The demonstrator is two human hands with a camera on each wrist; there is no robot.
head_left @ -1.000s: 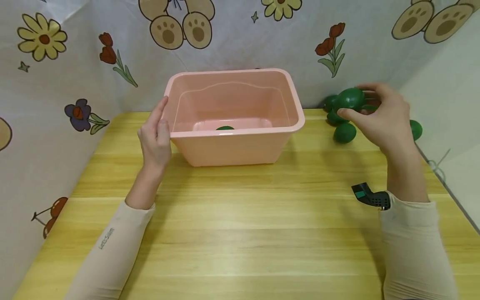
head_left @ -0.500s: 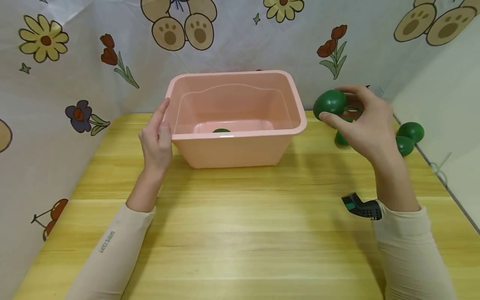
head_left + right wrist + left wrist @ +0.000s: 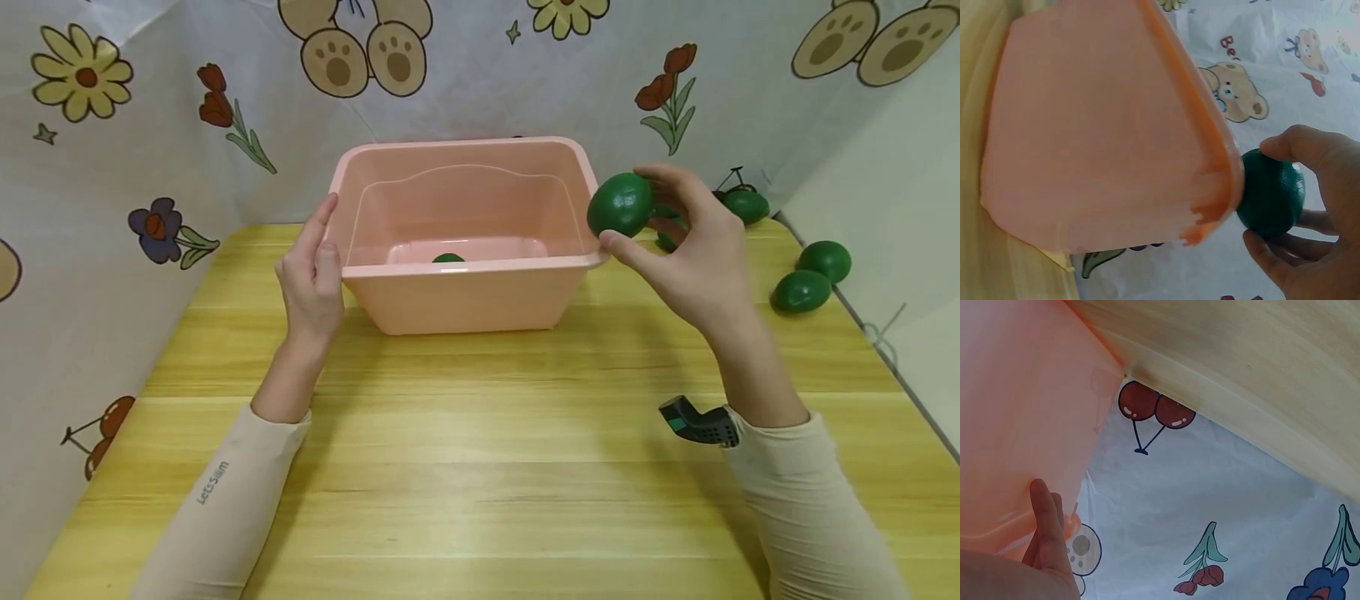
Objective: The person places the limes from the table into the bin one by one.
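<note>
A pink plastic tub [image 3: 465,300] stands at the back of the wooden table, with part of one green object [image 3: 448,258] showing inside. Against the tub's left end rests my left hand [image 3: 311,279], its fingers fairly straight along the outside near the rim; the left wrist view shows those fingers [image 3: 1047,519] touching the pink wall. My right hand [image 3: 690,242] pinches a glossy dark green egg-shaped object [image 3: 621,205] between thumb and fingers, raised beside the tub's right rim. In the right wrist view the green object [image 3: 1271,194] overlaps the rim's edge; contact is unclear.
Several more green egg-shaped objects lie at the table's right, two together near the edge [image 3: 801,292] and one farther back [image 3: 746,206]. Others sit partly hidden behind my right hand. A patterned cloth [image 3: 480,92] hangs behind. A black device [image 3: 697,421] is on my right wrist.
My right hand has moved left with the green egg-shaped object, from above the group to the tub's right rim. The objects at the right now show more. My left hand stays put.
</note>
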